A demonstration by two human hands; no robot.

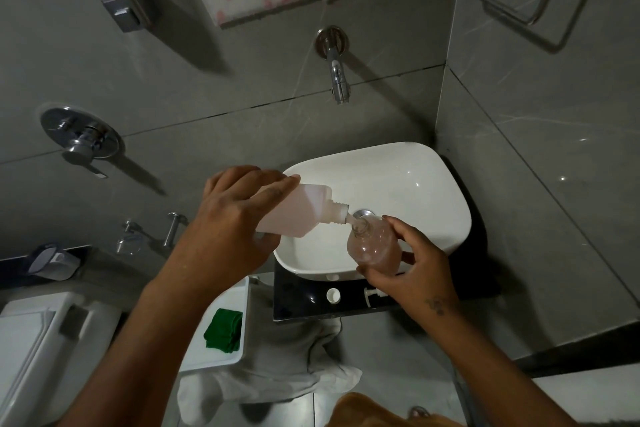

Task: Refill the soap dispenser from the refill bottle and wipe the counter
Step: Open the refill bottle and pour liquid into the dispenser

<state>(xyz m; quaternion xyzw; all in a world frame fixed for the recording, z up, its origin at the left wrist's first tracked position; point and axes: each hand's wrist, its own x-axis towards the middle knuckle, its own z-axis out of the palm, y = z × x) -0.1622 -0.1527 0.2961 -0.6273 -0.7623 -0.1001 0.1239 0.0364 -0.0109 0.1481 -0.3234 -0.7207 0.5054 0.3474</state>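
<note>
Pinkish soap fills most of the clear glass soap dispenser point(375, 246), which is tilted over the front part of the white ceramic basin point(408, 184) with its open neck pointing up and left. The right hand point(412, 267) grips the dispenser's lower body, fingers point(398, 224) wrapped around its right side. Touching that open neck is the threaded spout of the translucent plastic refill bottle point(304, 211), tipped nearly on its side and holding pale pink liquid; a thin pale stream runs from spout to neck. The left hand point(239, 215) clasps the bottle's base from above, its fingers point(277, 185) lying along the top face.

On the black glossy counter point(298, 302) just in front of the basin lie a small white round cap point(333, 295) and, near it to the right, the white pump head point(374, 295), partly hidden by the right wrist. Left of the counter and lower, a folded green cloth point(223, 331) rests on a white tray point(239, 291). A chrome wall tap point(337, 76) juts from the grey tiles above the basin.
</note>
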